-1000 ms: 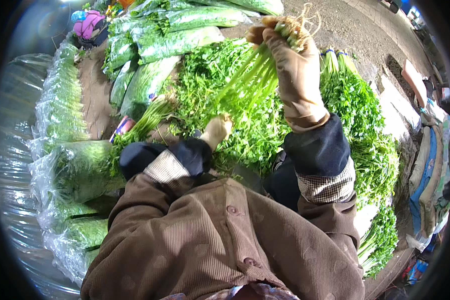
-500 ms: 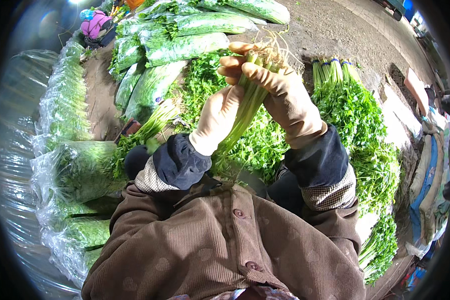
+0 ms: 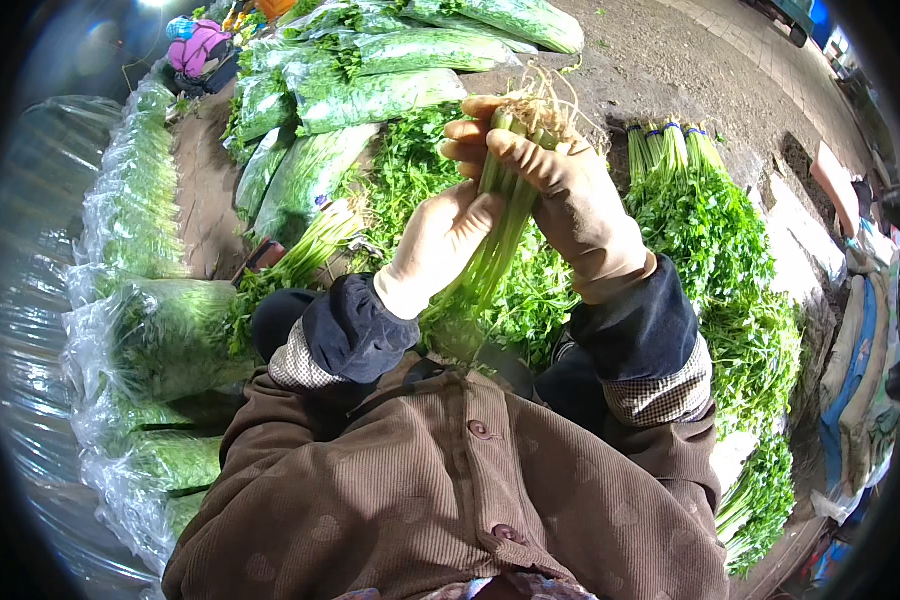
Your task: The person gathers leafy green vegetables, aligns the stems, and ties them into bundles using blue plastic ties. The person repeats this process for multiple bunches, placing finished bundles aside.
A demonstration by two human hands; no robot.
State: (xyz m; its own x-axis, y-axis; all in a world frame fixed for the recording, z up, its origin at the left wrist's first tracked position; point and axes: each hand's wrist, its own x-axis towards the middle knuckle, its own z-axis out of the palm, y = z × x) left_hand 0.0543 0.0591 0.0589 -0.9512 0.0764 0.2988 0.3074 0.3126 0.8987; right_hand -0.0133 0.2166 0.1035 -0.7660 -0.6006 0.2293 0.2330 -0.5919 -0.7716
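Observation:
A bunch of leafy celery (image 3: 512, 212) is held roots up, its pale tangled roots (image 3: 545, 98) above my fingers and its green stems slanting down toward my lap. Wrapped round the stems just below the roots is my gloved right hand (image 3: 588, 205), thumb across the front. My gloved left hand (image 3: 435, 243) grips the same stems from the left, lower down, with its thumb against them; its fingertips show behind the bunch. Loose celery greens (image 3: 530, 285) lie beneath both hands.
At right stand tied celery bunches (image 3: 670, 145) above a long leafy pile (image 3: 725, 240). Plastic-wrapped bundles (image 3: 380, 100) are stacked ahead, and more bagged greens (image 3: 170, 340) line the left. Unwrapped celery (image 3: 315, 245) lies left of my hands. Another person (image 3: 200, 48) crouches far left.
My left hand has turned and shifted slightly right along the stems. My right hand keeps its hold, and the bunch stands a little more upright.

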